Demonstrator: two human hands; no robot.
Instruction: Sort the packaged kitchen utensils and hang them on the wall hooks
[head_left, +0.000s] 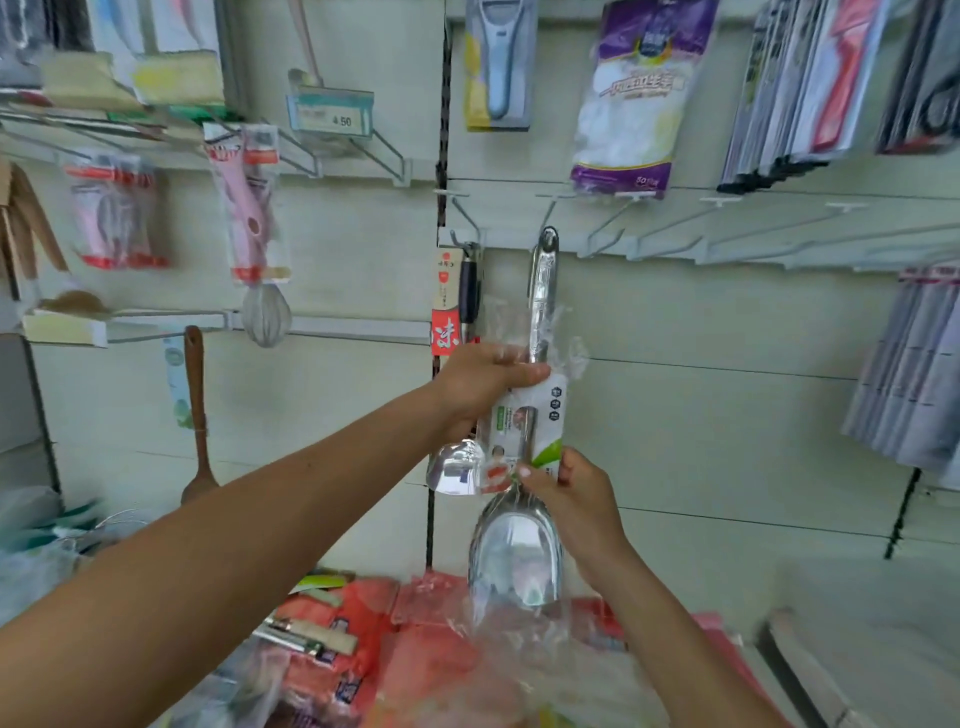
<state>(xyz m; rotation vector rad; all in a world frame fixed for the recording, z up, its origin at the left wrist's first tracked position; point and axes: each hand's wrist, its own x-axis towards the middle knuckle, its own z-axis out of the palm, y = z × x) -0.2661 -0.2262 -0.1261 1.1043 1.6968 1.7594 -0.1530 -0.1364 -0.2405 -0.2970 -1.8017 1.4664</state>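
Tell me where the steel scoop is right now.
Centre of the head view: the steel scoop stands upright, handle tip at a wall hook, left hand gripping its handle, right hand pinching its label, right of a hanging ladle.

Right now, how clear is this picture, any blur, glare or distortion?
Head view: the left edge is motion-blurred, the red-carded packs smeared; the steel scoop in the centre is sharper, though its bowl throws bright glare; the wide-angle lens bows the hook rail at right; the price tag reads 4.50.

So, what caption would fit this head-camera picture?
Left hand and right hand hold a wrapped scoop with its handle at a wall hook.
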